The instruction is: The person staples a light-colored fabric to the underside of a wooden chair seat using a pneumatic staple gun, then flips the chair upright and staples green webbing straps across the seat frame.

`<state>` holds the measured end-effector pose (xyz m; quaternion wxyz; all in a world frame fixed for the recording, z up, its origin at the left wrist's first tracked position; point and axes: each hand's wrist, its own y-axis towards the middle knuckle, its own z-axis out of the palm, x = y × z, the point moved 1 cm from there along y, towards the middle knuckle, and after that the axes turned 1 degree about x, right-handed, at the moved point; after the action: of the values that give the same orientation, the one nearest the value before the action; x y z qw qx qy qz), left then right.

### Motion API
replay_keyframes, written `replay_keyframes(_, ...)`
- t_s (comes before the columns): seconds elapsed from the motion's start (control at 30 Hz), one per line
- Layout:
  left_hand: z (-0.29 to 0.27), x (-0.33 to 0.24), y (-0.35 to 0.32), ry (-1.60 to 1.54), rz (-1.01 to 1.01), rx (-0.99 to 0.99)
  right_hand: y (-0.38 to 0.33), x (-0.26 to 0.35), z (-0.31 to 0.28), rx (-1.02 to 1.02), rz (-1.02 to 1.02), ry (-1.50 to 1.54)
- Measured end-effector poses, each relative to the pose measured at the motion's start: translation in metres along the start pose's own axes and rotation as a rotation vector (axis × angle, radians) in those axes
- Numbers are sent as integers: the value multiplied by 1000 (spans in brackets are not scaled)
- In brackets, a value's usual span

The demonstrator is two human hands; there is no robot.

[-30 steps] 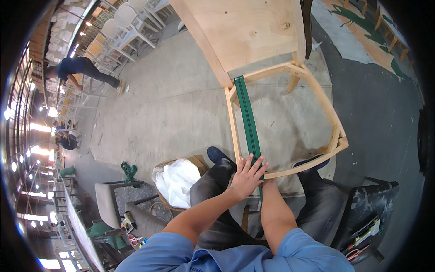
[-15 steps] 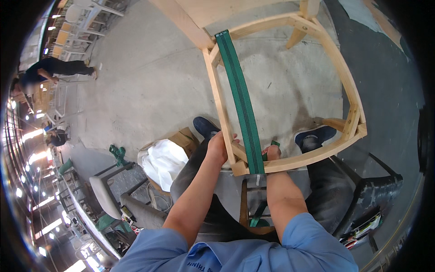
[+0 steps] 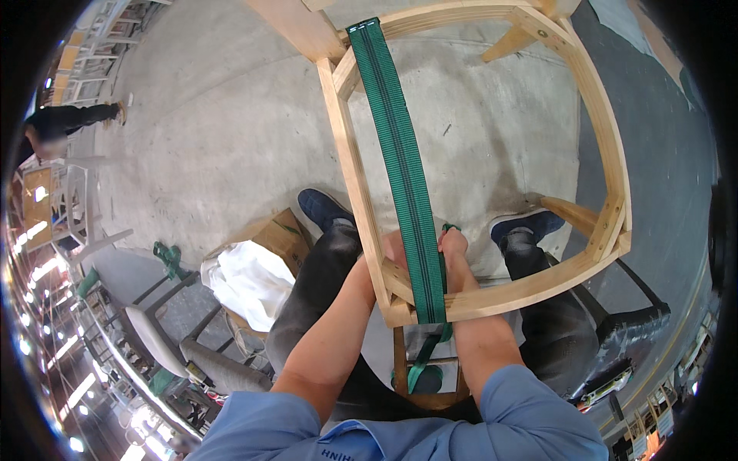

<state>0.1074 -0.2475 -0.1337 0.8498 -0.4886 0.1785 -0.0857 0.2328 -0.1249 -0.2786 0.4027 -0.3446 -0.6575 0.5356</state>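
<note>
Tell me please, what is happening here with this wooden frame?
A seated person holds a pale wooden chair seat frame on the lap. A green woven webbing strap runs across the frame from the far rail to the near rail. The left hand rests inside the frame beside the strap, and the right hand grips the strap at the near rail. The strap's loose end hangs below the frame. An open cardboard box with white material stands on the floor at the left.

Green webbing strap (image 3: 400, 161), dark stripes; pale wood frame (image 3: 607, 184); blue shoes (image 3: 323, 207).
</note>
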Motion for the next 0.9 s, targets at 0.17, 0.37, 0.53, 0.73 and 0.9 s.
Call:
replay_keyframes(0.17, 2, 0, 9, -52, -129, 32, -16, 27, 18, 144, -82, -191)
replay_keyframes(0.37, 2, -1, 14, -139, -285, 45, -26, 42, 44, 308, -195, -324)
replay_keyframes(0.53, 15, -3, 12, -214, -376, 72, -17, 48, 43, 380, -217, -199)
replay_keyframes(0.73, 19, 15, 9, -316, -311, 112, -31, 48, 52, 383, -408, -385)
replay_keyframes(0.9, 35, 10, 33, -173, -196, 131, -7, 58, 30, 571, -273, 52)
